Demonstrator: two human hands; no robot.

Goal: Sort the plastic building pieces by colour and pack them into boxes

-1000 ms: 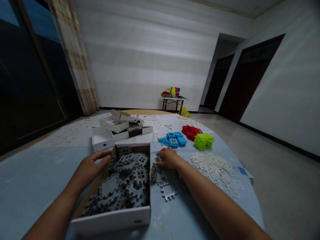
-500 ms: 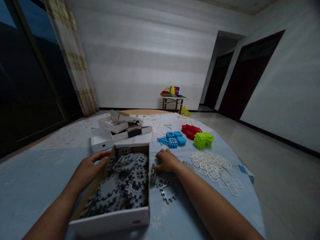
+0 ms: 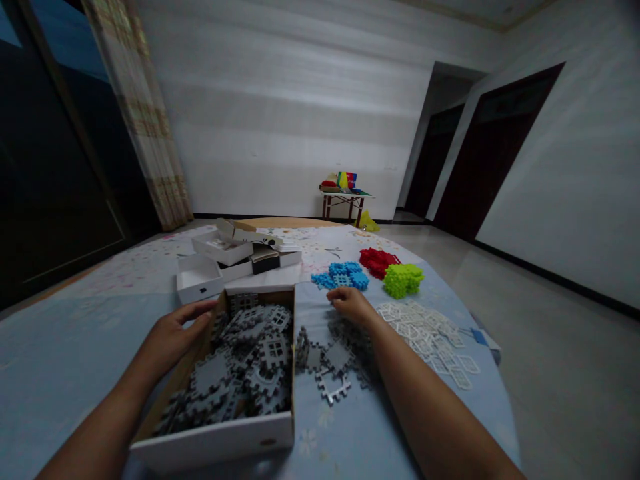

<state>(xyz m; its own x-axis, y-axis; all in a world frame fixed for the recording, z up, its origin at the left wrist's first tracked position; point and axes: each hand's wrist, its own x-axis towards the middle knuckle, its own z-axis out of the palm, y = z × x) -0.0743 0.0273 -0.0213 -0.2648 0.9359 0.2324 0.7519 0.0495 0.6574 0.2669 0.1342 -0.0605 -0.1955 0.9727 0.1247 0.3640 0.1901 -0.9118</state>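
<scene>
A white cardboard box [image 3: 215, 433] stands in front of me, filled with grey interlocking building pieces [image 3: 245, 360]. My left hand [image 3: 173, 340] grips its left wall, with finger and thumb at the rim. To the right of the box, more grey notched pieces [image 3: 337, 357] lie loose on the tablecloth, some solid, one a bare frame. Above their far side is my right hand [image 3: 350, 303], its fingers curled together. Whatever may be in those fingers is hidden. The right forearm covers part of the loose grey pieces.
Beyond my right hand lie blue pieces [image 3: 345, 273], red pieces [image 3: 377, 262] and lime-green pieces [image 3: 403, 280]. White flat frames [image 3: 430, 337] spread near the table's right edge. Several white box parts [image 3: 200, 277] are stacked behind the grey-filled box.
My right hand has moved away from the box's right side, rightward and slightly farther off, uncovering grey pieces there. My left hand remains at the box. The view has shifted slightly.
</scene>
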